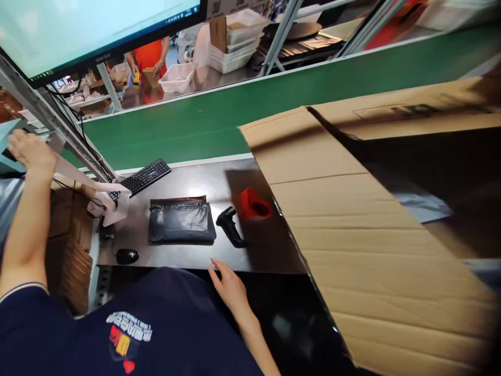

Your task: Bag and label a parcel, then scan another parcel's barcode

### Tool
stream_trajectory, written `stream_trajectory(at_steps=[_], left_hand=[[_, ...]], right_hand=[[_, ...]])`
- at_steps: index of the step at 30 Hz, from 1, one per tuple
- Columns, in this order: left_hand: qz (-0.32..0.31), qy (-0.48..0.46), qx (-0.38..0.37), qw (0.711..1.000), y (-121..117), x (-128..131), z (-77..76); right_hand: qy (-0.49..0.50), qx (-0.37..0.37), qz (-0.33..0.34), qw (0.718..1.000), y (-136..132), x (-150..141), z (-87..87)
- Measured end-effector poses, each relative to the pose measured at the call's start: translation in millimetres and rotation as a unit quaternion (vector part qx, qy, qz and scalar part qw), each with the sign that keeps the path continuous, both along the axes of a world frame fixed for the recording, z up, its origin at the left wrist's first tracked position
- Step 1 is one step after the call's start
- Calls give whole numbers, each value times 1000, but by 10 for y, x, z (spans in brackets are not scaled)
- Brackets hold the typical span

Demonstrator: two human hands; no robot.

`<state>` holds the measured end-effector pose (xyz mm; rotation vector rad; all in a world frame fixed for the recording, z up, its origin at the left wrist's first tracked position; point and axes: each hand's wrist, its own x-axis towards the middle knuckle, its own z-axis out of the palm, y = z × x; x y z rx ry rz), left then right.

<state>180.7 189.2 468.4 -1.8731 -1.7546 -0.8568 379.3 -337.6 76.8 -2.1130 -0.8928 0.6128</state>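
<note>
My left hand (31, 150) reaches out to the far left, over a pale blue-grey device (11, 137). Its fingertips are hidden against the device, so I cannot tell whether they grip anything. Low in front of me, my right hand (230, 287) is open at the table's front edge, thumb and fingers apart, holding nothing. A black barcode scanner (231, 227) lies just beyond it. Left of the scanner rests a flat, shiny black plastic package (181, 221). A red ring-shaped holder (254, 203) stands behind the scanner.
A large open cardboard box (336, 219) covers the right side. A keyboard (144, 176), a mouse (127, 256) and a pinkish-white plastic stand (113, 203) sit at the table's left. Above hangs a monitor (97, 31). Behind the green partition (203, 120), a person in orange (148, 56) handles a carton.
</note>
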Motion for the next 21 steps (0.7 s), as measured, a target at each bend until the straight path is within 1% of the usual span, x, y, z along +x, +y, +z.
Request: stream_trajectory(at_steps=[1, 2, 3, 4, 5, 6, 7, 8, 9, 10, 11, 12, 13, 14, 15, 17, 18, 19, 20, 21], left_hand=[[-71, -17, -37, 997, -274, 102, -64], [-165, -35, -78, 983, -561, 194, -149], [-272, -74, -107, 954, -849, 273, -253], [-363, -157, -132, 909, -1127, 338, -371], [-434, -262, -181, 843, -1385, 390, -499], [-479, -353, -264, 759, -1616, 433, -632], [-489, -429, -351, 674, -1817, 468, -764], [-481, -487, -419, 597, -1987, 498, -891], [-464, -528, -470, 533, -2128, 526, -1014], [-445, -557, -504, 488, -2243, 553, -1132], [-429, -577, -523, 459, -2337, 580, -1245], [-416, -589, -534, 441, -2413, 604, -1356], [-406, -598, -542, 429, -2475, 627, -1466], [-397, -604, -548, 420, -2526, 647, -1577], [-389, -611, -551, 414, -2566, 664, -1690], [-381, -619, -550, 412, -2616, 694, -1928], [-380, -619, -542, 422, -2625, 710, -2054], [-380, -616, -528, 444, -2623, 730, -2185], [-380, -609, -507, 478, -2612, 754, -2320], [-379, -594, -481, 521, -2593, 782, -2457]], right_hand=[[19, 10, 0, 1000, 40, 10, -11], [40, 25, -1, 999, 112, 29, -5], [63, 44, -4, 997, 213, 56, 24], [88, 70, -11, 994, 338, 85, 78], [117, 101, -23, 988, 478, 115, 157], [153, 134, -38, 978, 622, 142, 261], [197, 169, -51, 964, 763, 166, 385], [247, 203, -56, 946, 892, 186, 524], [299, 237, -55, 923, 1004, 203, 671], [345, 268, -48, 898, 1098, 216, 817], [380, 297, -36, 875, 1174, 227, 954], [402, 321, -26, 857, 1235, 235, 1074], [408, 338, -23, 848, 1282, 241, 1171], [401, 346, -30, 847, 1319, 246, 1242], [385, 348, -47, 854, 1347, 252, 1285], [346, 341, -90, 870, 1380, 271, 1290], [328, 335, -108, 877, 1388, 288, 1257], [314, 330, -119, 882, 1395, 312, 1205], [301, 324, -124, 888, 1402, 343, 1139], [285, 316, -126, 896, 1413, 383, 1061]])
